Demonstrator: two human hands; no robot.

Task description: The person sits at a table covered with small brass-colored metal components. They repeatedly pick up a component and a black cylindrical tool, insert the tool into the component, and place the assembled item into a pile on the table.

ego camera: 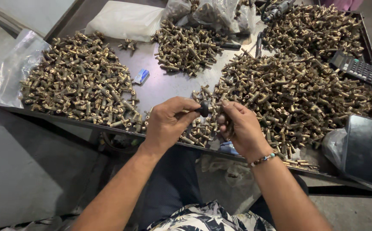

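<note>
Left hand (167,124) pinches a small dark rounded knob-like part (204,108) between thumb and fingertips, held just above the near edge of the tabletop (160,87). Right hand (240,126) is curled shut around a brass fitting (224,124); most of it is hidden in the palm, so exact shape can't be told. The dark part sits right at the right hand's fingertips, touching or nearly so.

Around them: brass T-shaped fittings in heaps. Big heap (297,94) right of the hands, left heap (81,81) well apart, a smaller centre heap (188,47) further back. Calculator (354,67) at the right edge on top of fittings, phone (363,147) face-up on a plastic bag at near right. Small blue packet (142,76) on bare tabletop between left and centre heaps.

Risks as I see them:
- Hands work over the tabletop's near edge. A slip of the pinch likely sends the dark part to the floor or lap, not back onto the tabletop.
- Big heap crowds the near edge by the right wrist; a forearm nudge could spill fittings off.
- Phone sits at the rim on slick plastic, could slide.
</note>
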